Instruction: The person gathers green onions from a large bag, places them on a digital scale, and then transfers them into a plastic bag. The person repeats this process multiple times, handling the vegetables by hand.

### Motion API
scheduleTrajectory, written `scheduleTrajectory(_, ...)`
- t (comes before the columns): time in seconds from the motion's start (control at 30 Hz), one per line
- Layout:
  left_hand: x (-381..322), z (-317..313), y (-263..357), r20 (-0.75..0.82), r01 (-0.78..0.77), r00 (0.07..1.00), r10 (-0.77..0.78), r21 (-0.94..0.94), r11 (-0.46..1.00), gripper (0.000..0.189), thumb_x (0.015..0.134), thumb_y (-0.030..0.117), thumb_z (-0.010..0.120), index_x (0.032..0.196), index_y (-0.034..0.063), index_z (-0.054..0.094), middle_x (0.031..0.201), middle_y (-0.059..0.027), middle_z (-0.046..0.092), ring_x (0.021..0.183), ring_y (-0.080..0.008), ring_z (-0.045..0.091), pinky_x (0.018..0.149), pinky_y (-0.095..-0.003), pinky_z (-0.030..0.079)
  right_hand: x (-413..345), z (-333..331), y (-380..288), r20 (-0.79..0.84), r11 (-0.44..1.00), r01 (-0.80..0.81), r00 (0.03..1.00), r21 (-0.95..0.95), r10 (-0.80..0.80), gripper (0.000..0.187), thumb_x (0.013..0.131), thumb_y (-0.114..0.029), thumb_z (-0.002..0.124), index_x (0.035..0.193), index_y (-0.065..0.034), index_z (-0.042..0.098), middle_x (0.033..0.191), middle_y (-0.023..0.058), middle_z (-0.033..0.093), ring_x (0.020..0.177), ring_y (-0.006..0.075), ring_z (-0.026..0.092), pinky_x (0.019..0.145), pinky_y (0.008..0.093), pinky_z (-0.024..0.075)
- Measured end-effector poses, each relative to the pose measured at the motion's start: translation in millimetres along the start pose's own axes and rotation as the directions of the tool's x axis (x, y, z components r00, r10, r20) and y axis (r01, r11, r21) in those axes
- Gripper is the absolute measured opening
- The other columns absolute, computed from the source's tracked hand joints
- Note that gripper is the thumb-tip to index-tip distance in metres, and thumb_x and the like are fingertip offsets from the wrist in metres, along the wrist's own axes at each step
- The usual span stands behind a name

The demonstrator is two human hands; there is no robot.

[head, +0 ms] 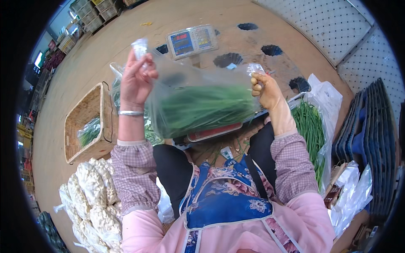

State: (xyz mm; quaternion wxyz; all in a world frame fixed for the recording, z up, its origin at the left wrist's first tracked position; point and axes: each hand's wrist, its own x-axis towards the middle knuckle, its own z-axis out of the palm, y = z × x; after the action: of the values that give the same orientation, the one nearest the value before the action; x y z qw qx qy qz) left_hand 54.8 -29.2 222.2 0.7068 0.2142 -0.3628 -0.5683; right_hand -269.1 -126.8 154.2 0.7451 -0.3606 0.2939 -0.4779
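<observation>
A clear plastic bag full of long green leafy stalks [205, 107] hangs stretched between my two hands. My left hand [139, 74] is raised and grips one upper corner of the bag, with a bunched bit of plastic standing above the fingers. Gripping the opposite corner is my right hand [269, 87], its fingers curled around the crumpled film. Behind the bag stands a digital scale's display [192, 41] with lit red figures. Below the bag, part of a red tray [215, 132] shows; the bag hides the rest.
At the left is a plastic crate [106, 110] holding bagged greens [90, 131], with bags of pale, peeled-looking produce [91, 183] nearer me. Loose green stalks [307, 126] lie in an opened bag at the right, beside stacked dark trays [373, 132] and clear plastic bags [352, 196]. Beyond the scale, the board has several holes.
</observation>
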Motion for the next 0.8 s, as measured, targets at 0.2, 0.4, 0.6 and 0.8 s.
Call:
scheduleTrajectory(0.2, -20, 40, -83, -0.024, 0.258, 0.966, -0.258, 0.186, 0.948, 0.057, 0.081, 0.006, 0.055, 0.131, 0.0133, 0.029, 0.103, -0.0106, 0.053, 0.074, -0.0137, 0.06, 0.048, -0.0185, 0.047, -2, 66, 1, 0.238, 0.975, 0.219, 0.946, 0.035, -0.221, 0.03, 0.088, -0.024, 0.053, 0.107, -0.0022, 0.053, 0.101, 0.0114, 0.062, 0.086, 0.019, 0.059, 0.079, 0.0301, 0.0451)
scheduleTrajectory(0.4, -34, 51, -169, 0.233, 0.571, 0.814, -0.531, -0.156, 0.806, 0.035, 0.084, 0.008, 0.052, 0.117, 0.0046, 0.041, 0.097, -0.0104, 0.056, 0.066, -0.0182, 0.062, 0.046, -0.0224, 0.05, -7, 42, 30, 0.381, 0.497, 0.366, 0.922, -0.786, -0.076, 0.042, 0.089, -0.038, 0.049, 0.113, -0.0036, 0.05, 0.096, 0.0112, 0.064, 0.084, 0.0199, 0.06, 0.076, 0.0321, 0.0451)
scheduleTrajectory(0.6, -61, -12, -170, 0.091, 0.584, 0.811, -0.577, -0.123, 0.802, 0.027, 0.084, 0.013, 0.057, 0.107, -0.0009, 0.05, 0.093, -0.012, 0.057, 0.075, -0.0214, 0.063, 0.066, -0.0296, 0.055, -38, 27, 22, 0.155, 0.205, 0.098, 0.947, -0.974, 0.28, 0.038, 0.083, -0.029, 0.054, 0.111, -0.0036, 0.053, 0.086, 0.0123, 0.063, 0.085, 0.0216, 0.061, 0.072, 0.032, 0.046)
scheduleTrajectory(0.8, -56, -92, -185, -0.278, 0.349, 0.935, -0.219, 0.826, 0.443, 0.017, 0.076, 0.017, 0.065, 0.068, 0.0069, 0.055, 0.063, 0.0011, 0.054, 0.062, -0.0092, 0.052, 0.063, -0.0254, 0.045, -3, -109, 87, -0.056, 0.542, -0.044, 0.998, -0.839, -0.005, 0.017, 0.076, -0.015, 0.058, 0.087, -0.0024, 0.062, 0.08, 0.0065, 0.061, 0.071, 0.0162, 0.056, 0.066, 0.0285, 0.0427)
